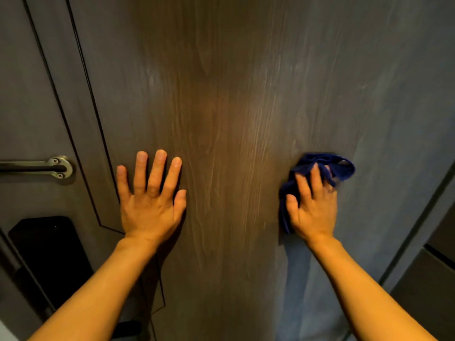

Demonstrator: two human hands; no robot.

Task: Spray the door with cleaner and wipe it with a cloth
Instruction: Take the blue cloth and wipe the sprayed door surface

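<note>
A dark wood-grain door [234, 94] fills the view, with pale streaks running down its surface. My left hand [151, 195] lies flat against the door, fingers spread, holding nothing. To the right, my right hand [311, 205] presses a crumpled blue cloth [330, 166] onto the door; the cloth bunches out above the fingers and below the thumb side. No spray bottle is in view.
A metal latch bar with a screwed plate [60, 167] sits at the left on the door. A black lock panel [49, 252] is below it. The door frame edge [418, 227] runs diagonally at the lower right.
</note>
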